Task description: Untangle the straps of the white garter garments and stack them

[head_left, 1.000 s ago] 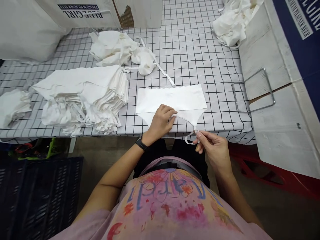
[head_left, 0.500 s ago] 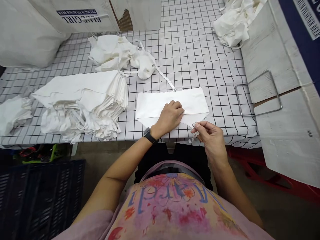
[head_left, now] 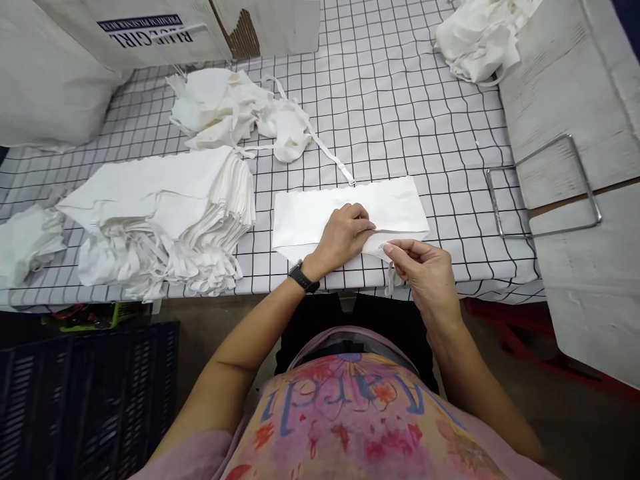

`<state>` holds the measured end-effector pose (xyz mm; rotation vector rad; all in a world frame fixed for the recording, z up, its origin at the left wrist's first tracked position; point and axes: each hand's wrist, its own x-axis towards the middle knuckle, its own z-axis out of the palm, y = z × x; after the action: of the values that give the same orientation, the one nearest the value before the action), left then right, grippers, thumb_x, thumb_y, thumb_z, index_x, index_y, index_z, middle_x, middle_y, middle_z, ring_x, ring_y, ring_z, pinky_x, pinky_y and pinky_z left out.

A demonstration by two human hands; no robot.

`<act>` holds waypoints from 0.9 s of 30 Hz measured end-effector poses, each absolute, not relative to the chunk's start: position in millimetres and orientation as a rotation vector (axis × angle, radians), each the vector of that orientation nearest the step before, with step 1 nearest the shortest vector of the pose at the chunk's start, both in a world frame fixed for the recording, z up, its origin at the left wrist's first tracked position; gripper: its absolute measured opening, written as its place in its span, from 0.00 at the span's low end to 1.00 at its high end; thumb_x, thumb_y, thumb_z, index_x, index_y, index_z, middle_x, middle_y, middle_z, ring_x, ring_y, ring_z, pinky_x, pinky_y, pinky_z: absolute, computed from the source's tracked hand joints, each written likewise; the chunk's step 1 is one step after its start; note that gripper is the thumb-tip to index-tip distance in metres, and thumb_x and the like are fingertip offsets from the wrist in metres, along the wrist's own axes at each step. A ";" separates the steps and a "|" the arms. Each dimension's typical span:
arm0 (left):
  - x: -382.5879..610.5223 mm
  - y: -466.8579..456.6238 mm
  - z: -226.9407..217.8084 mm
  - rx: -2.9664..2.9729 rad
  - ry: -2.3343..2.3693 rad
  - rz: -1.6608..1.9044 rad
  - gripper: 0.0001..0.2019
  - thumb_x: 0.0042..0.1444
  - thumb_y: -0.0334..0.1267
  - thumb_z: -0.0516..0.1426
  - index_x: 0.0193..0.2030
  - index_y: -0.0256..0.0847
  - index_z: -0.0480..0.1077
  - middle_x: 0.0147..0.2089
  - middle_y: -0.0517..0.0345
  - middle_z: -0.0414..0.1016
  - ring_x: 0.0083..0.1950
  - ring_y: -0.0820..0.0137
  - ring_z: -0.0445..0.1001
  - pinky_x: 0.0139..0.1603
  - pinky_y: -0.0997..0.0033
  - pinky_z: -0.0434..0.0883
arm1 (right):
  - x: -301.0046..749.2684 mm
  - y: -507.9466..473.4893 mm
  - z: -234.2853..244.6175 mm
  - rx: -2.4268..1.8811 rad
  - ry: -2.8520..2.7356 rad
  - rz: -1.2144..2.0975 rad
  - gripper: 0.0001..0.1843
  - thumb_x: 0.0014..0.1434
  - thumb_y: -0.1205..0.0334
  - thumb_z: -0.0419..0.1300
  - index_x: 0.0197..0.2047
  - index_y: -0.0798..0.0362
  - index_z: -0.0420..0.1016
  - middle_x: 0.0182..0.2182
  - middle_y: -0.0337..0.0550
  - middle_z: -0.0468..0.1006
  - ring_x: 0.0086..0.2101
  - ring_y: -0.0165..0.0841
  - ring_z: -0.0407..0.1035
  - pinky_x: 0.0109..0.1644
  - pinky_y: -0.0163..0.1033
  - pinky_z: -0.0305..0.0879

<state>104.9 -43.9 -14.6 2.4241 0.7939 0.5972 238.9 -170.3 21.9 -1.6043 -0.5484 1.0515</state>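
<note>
A white strapped garment (head_left: 310, 213), like a bra top, lies folded flat near the table's front edge. My left hand (head_left: 346, 233) rests on it with curled fingers, gripping the folded edge near the middle. At the garment's lower right my right hand (head_left: 420, 263) pinches the lower layer between thumb and fingertips. A short loose strap hangs below those fingers. Another strap (head_left: 330, 155) runs from the garment's top edge to a loose heap of white garments (head_left: 215, 100). Left of my hands lies a thick stack of folded white garments (head_left: 160, 180), straps bunched in front.
A checked cloth (head_left: 380, 93) covers the table. A cardboard box (head_left: 285, 30) stands behind and another box (head_left: 565, 133) on the right, beside a bent metal wire frame (head_left: 545, 233). More white garments (head_left: 480, 40) lie back right. A large white bag (head_left: 50, 73) sits back left.
My right hand has brought the garment's lower edge slightly up and left, closer to my left hand. My left hand stays on the fold. The camera view has shifted a little.
</note>
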 end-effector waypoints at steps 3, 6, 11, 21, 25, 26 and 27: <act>106.3 -43.1 -12.9 2.442 0.804 0.567 0.07 0.67 0.34 0.60 0.39 0.41 0.80 0.44 0.55 0.79 0.47 0.65 0.74 0.47 0.60 0.69 | 236.1 -165.6 22.4 -1.689 -0.590 0.972 0.15 0.51 0.53 0.75 0.37 0.55 0.87 0.16 0.32 0.67 0.19 0.24 0.57 0.20 0.32 0.54; 106.8 -43.4 -11.8 2.465 0.808 0.541 0.07 0.68 0.35 0.59 0.39 0.42 0.80 0.44 0.54 0.79 0.46 0.64 0.74 0.46 0.59 0.68 | 235.3 -161.5 22.1 -1.744 -0.632 0.913 0.14 0.52 0.53 0.74 0.38 0.54 0.87 0.17 0.33 0.70 0.19 0.26 0.62 0.21 0.33 0.61; 106.6 -44.6 -13.3 2.477 0.786 0.573 0.08 0.69 0.35 0.58 0.39 0.41 0.78 0.43 0.54 0.79 0.45 0.64 0.73 0.45 0.60 0.67 | 232.9 -155.8 20.1 -1.696 -0.592 0.909 0.11 0.56 0.55 0.71 0.36 0.55 0.84 0.29 0.44 0.84 0.28 0.34 0.79 0.30 0.36 0.76; 110.4 -47.3 -17.7 2.654 0.699 0.643 0.10 0.70 0.35 0.55 0.36 0.39 0.74 0.39 0.52 0.78 0.43 0.63 0.71 0.46 0.59 0.65 | 232.3 -145.1 9.0 -1.722 -0.610 0.833 0.09 0.54 0.58 0.71 0.34 0.55 0.83 0.25 0.41 0.82 0.25 0.33 0.77 0.31 0.37 0.77; 111.8 -48.3 -18.9 2.745 0.679 0.663 0.14 0.71 0.34 0.52 0.33 0.40 0.72 0.37 0.51 0.77 0.43 0.63 0.70 0.46 0.58 0.65 | 234.0 -143.0 9.6 -1.750 -0.621 0.828 0.08 0.53 0.59 0.71 0.34 0.56 0.83 0.24 0.41 0.81 0.24 0.33 0.76 0.31 0.37 0.76; 111.8 -48.7 -19.0 2.766 0.670 0.667 0.14 0.72 0.33 0.52 0.32 0.40 0.71 0.37 0.51 0.76 0.42 0.63 0.69 0.46 0.58 0.65 | 234.6 -142.5 10.0 -1.752 -0.621 0.830 0.08 0.52 0.60 0.71 0.33 0.56 0.83 0.24 0.41 0.82 0.24 0.32 0.76 0.31 0.37 0.76; 111.8 -49.0 -19.1 2.786 0.659 0.679 0.15 0.72 0.32 0.51 0.32 0.40 0.71 0.37 0.51 0.76 0.42 0.63 0.69 0.46 0.59 0.65 | 235.3 -142.0 10.3 -1.753 -0.620 0.834 0.08 0.52 0.60 0.71 0.33 0.56 0.83 0.24 0.41 0.82 0.24 0.32 0.76 0.31 0.37 0.76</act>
<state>111.8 -49.0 -19.1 2.7862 0.6586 0.6789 235.3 -142.0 10.3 -1.7528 -0.6203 0.8338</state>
